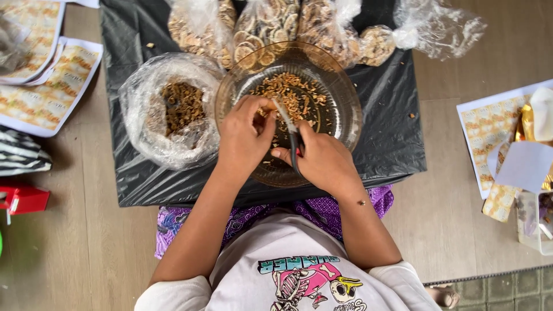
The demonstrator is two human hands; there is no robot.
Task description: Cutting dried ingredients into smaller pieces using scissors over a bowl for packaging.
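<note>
Right hand (324, 161) closed round scissors (292, 144), blades partly hidden by fingers. Left hand (245, 135), beside it, pinches a small piece, indistinct. Beneath both: glass bowl (340, 101) of brown bits.

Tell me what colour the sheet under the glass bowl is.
Black, a plastic sheet beneath the glass bowl; head view.

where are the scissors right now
In the head view, the scissors are in the right hand, over the glass bowl, beside the left hand.
</note>
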